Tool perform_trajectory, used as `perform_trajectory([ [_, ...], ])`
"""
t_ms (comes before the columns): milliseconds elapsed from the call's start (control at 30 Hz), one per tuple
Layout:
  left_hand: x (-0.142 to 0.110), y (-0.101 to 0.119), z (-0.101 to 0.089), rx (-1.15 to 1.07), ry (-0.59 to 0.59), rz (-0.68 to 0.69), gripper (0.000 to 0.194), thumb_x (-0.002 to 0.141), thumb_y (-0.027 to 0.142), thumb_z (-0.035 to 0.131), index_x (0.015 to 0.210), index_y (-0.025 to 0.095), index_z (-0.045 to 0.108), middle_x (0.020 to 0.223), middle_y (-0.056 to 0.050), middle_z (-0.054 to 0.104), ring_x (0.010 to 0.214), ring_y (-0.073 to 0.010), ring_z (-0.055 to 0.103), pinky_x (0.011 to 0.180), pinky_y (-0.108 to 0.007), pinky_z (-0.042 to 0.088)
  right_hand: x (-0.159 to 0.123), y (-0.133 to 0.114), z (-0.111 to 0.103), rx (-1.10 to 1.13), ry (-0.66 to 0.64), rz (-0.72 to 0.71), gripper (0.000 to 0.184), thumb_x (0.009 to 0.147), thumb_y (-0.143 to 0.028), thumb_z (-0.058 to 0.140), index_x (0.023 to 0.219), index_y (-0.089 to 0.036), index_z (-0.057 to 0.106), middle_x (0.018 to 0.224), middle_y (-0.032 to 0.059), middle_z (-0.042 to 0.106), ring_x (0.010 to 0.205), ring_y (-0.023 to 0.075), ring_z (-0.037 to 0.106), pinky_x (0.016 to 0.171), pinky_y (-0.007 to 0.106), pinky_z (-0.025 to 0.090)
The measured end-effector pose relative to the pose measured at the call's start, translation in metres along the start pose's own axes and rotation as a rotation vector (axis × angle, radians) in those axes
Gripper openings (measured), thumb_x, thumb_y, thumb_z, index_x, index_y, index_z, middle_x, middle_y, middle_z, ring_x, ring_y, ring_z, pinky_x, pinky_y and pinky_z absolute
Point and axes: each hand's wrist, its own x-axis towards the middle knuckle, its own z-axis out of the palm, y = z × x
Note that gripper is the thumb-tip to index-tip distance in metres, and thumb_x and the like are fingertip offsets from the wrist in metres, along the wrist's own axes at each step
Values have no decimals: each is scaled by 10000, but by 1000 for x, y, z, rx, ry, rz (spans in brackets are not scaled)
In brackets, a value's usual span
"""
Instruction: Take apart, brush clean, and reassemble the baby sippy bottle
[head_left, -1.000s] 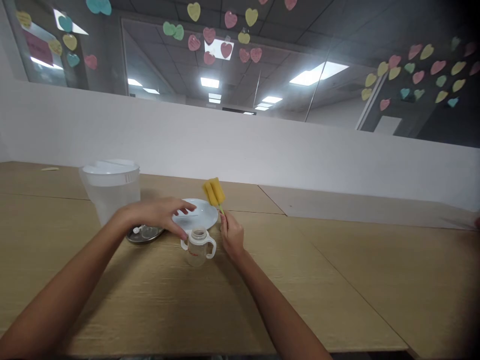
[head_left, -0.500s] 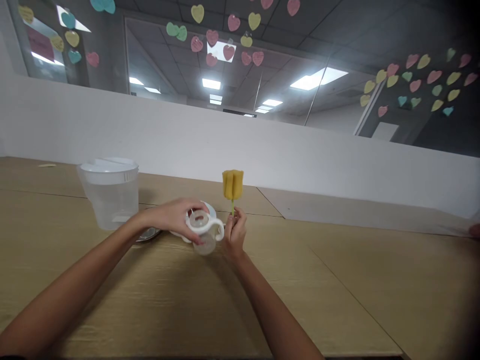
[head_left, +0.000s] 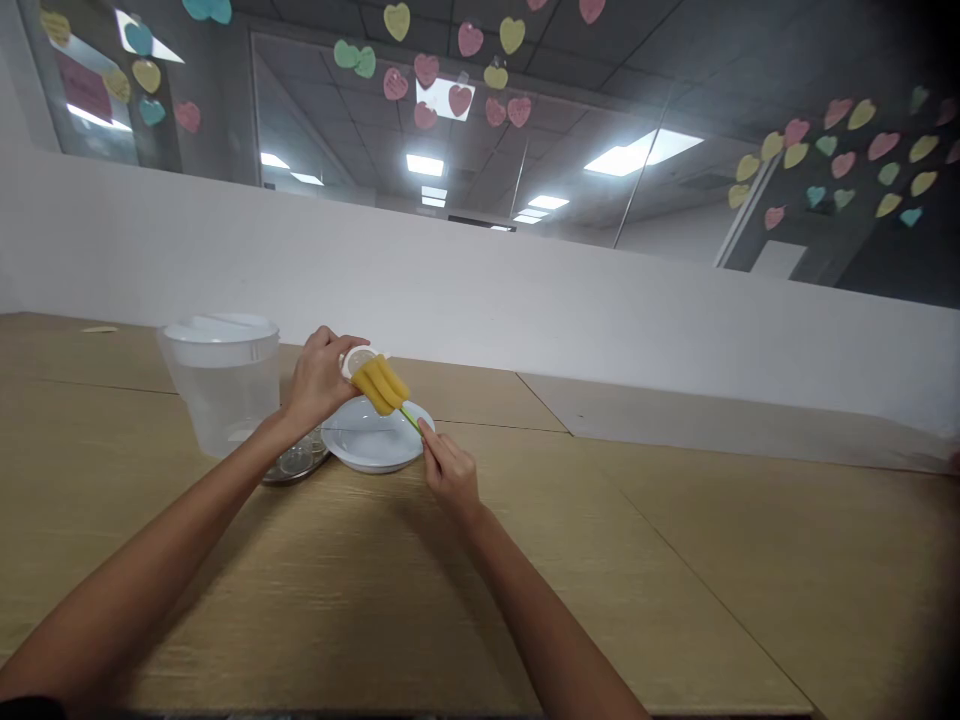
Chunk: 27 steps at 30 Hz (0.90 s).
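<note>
My left hand [head_left: 319, 375] grips a small clear cup with a white rim [head_left: 360, 360], tilted so its mouth faces right and toward me. By its green handle, my right hand [head_left: 452, 470] holds a sponge brush [head_left: 382, 385] with a yellow ribbed head. The brush head is at the cup's mouth; whether its tip is inside I cannot tell. Under both lies a white bowl [head_left: 375, 467] on the table. Left of the bowl, partly behind my left forearm, is a round metal tray [head_left: 289, 479] with clear glassware [head_left: 296, 459] on it.
A large translucent pitcher [head_left: 225, 400] with a white lid stands left of the tray. The wooden table [head_left: 375, 600] runs back to a white wall [head_left: 450, 300]. Heart-shaped notes [head_left: 470, 39] are stuck on the glass above. Something dark shows at the far right edge.
My left hand has lifted the cup up and left, turning its mouth toward the brush. My right hand has tipped the upright brush leftward to the cup. The bowl is now uncovered.
</note>
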Motion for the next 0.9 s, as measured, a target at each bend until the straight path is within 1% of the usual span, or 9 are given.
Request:
perform_trajectory([
  [100,-3,-1,3,204,63,214,308,756,179,580,1061,206,613,884,-74,479,887,-232,472,757,-341,431,-2,3,3,-29,-6,-21,384,939,-189,309,1226,-146,561,619,27,570,548,94,521,534,186,397],
  [200,-8,-1,11,339,0,379,323,798,65,444,1056,180,602,910,-109,508,898,-248,466,765,-361,416,-6,7,8,-69,-45,-35,373,929,-189,328,1208,-137,571,633,36,597,559,103,539,548,193,406],
  [300,-15,6,21,393,-95,454,336,806,27,385,1039,149,595,900,-122,524,860,-251,473,727,-361,406,-10,8,11,-80,-87,-20,367,919,-181,334,1197,-135,569,677,51,634,606,117,576,586,201,432],
  [367,-21,17,27,379,-148,485,304,828,54,386,1038,141,587,877,-117,525,838,-247,473,712,-357,397,-10,6,12,-54,-84,3,356,918,-179,331,1182,-125,564,739,68,660,645,128,600,598,208,443],
  [500,-32,39,35,322,-231,579,281,857,99,389,1069,141,569,883,-108,530,834,-239,470,720,-354,387,-8,0,11,-13,-55,139,288,923,-222,339,1060,-128,575,780,69,669,633,137,613,562,212,429],
  [600,-33,44,37,330,-227,589,314,843,69,382,1086,147,565,889,-107,528,828,-238,465,708,-356,381,-6,-2,9,-49,-74,195,218,900,-241,384,953,-145,572,764,61,657,610,141,606,531,212,403],
  [700,-31,38,36,339,-198,570,330,826,61,402,1091,164,571,871,-99,524,829,-236,462,712,-354,376,-4,0,8,-87,-118,197,193,883,-195,384,944,-156,563,786,55,656,640,138,608,546,203,391],
  [767,-29,32,36,360,-179,550,336,814,56,419,1086,176,576,862,-93,524,827,-234,462,712,-354,371,-3,3,8,-113,-151,179,213,889,-189,371,978,-159,563,773,46,661,641,130,607,558,195,385],
  [900,-26,23,37,384,-168,495,358,757,43,483,1071,182,584,878,-86,524,826,-229,461,696,-339,363,-3,9,7,-209,-190,88,270,925,-255,347,1026,-163,579,762,48,676,586,111,592,523,190,348],
])
